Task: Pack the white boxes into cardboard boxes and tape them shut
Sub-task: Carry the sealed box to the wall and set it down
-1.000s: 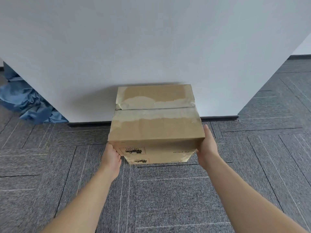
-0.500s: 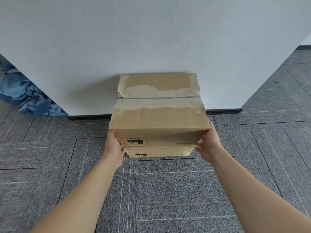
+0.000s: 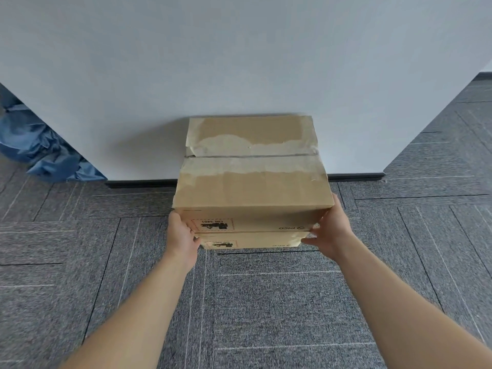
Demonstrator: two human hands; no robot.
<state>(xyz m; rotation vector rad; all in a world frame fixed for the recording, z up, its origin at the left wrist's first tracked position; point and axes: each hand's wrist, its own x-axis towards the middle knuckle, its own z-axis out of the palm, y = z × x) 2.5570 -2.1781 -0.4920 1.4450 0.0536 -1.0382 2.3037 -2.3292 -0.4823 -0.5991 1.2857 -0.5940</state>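
Left hand [image 3: 183, 233] and right hand [image 3: 330, 231] are gripping the taped upper cardboard box [image 3: 253, 182] at its near lower corners. It is sitting on a lower cardboard box [image 3: 250, 242], which is mostly hidden, against the wall [image 3: 239, 62]. The left fingertips are hiding behind the box's side.

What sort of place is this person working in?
Likely an office, perhaps a storage corner of one: grey carpet tiles cover the floor, a plain white wall with dark skirting stands ahead, and cardboard boxes are stacked at its foot.
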